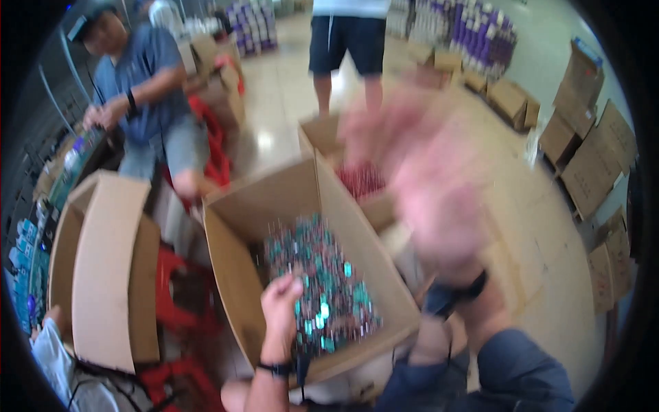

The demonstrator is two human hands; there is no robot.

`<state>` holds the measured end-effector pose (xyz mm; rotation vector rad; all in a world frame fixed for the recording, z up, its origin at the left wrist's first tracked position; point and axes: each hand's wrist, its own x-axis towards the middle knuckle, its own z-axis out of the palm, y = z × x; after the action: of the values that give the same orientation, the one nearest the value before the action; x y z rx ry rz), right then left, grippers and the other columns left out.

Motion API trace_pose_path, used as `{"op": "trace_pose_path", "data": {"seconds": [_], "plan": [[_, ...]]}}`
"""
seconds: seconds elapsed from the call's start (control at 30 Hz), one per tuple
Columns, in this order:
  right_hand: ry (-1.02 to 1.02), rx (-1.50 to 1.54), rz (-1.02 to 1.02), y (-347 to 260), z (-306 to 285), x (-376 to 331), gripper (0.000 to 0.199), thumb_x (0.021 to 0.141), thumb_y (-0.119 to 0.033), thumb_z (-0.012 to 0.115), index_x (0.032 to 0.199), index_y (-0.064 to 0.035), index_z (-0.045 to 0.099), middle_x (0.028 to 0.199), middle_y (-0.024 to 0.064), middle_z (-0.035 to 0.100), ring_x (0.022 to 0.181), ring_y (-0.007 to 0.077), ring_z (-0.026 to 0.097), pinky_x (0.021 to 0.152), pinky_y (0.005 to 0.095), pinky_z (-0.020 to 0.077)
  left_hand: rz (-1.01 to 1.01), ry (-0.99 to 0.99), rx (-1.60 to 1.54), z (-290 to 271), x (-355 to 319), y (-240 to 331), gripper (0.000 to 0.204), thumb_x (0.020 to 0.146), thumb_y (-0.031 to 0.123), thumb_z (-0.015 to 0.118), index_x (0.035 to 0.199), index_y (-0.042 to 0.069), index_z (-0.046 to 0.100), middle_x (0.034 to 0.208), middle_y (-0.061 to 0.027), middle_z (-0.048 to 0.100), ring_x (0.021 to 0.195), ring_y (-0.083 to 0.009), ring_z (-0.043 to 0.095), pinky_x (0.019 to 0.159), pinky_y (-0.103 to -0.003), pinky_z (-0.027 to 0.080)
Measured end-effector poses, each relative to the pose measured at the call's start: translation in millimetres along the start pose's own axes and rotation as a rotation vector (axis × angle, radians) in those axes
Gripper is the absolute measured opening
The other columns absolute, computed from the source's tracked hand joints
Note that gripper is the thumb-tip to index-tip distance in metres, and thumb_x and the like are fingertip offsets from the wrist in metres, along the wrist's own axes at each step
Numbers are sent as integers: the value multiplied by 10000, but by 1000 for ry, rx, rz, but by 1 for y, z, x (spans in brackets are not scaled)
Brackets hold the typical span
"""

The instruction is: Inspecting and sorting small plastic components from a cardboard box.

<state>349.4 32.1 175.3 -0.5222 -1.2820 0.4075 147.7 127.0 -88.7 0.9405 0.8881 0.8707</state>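
My left hand hangs over an open cardboard box, its thumb and fingers closed in a pinch. Whatever is between the fingertips is too small to make out. Below it, the box holds a heap of small shiny pieces in teal, dark and pinkish tones, smeared by motion. My right hand is raised to the right of this box, with a black band at the wrist. Strong motion blur hides its fingers and anything in them. It partly covers a second cardboard box with red pieces inside.
Another cardboard box stands at left near red stools. A person in blue sits at a cluttered workbench. Someone in dark shorts stands ahead. Cartons line the right wall; purple and white stacks are behind.
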Motion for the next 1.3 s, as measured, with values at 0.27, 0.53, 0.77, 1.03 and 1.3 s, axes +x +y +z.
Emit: {"op": "trace_pose_path", "data": {"seconds": [0.27, 0.53, 0.77, 1.03, 1.3], "plan": [[-53, 332, 128, -14, 37, -48, 882, 816, -669, 445, 1394, -13, 327, 1362, 236, 426, 1262, 345, 427, 1081, 483, 285, -52, -26, 19, -30, -2, -8, 324, 817, -21, 681, 1130, -33, 600, 1020, -80, 640, 899, -157, 613, 808, -283, 524], [77, 366, 275, -28, 33, -62, 842, 827, -623, 471, 1395, -17, 332, 1365, 224, 430, 1263, 335, 432, 1071, 470, 304, 1, -93, -82, -19, -6, -2, 361, 830, 11, 688, 1159, -71, 567, 1040, -114, 625, 895, -184, 622, 814, -292, 523], [-100, 251, 273, -36, 32, -50, 809, 838, -583, 493, 1396, -20, 337, 1368, 213, 434, 1263, 327, 435, 1062, 458, 320, -28, -111, -45, 3, 3, -7, 325, 866, 22, 644, 1165, -73, 557, 1039, -110, 629, 913, -178, 616, 842, -326, 528], [-256, 355, 403, 20, -46, 16, 772, 849, -537, 518, 1398, -23, 342, 1371, 200, 438, 1263, 317, 440, 1052, 445, 338, -42, -115, -53, -7, 2, -3, 298, 831, 19, 687, 1108, -51, 601, 1015, -100, 635, 895, -173, 619, 819, -292, 533], [-366, 291, 268, 6, -16, 21, 737, 861, -491, 544, 1399, -26, 348, 1374, 188, 442, 1264, 307, 444, 1042, 431, 356, -3, -85, -77, -4, -2, -3, 314, 822, 2, 693, 1115, -54, 595, 1011, -99, 638, 864, -173, 625, 801, -302, 535]]}}
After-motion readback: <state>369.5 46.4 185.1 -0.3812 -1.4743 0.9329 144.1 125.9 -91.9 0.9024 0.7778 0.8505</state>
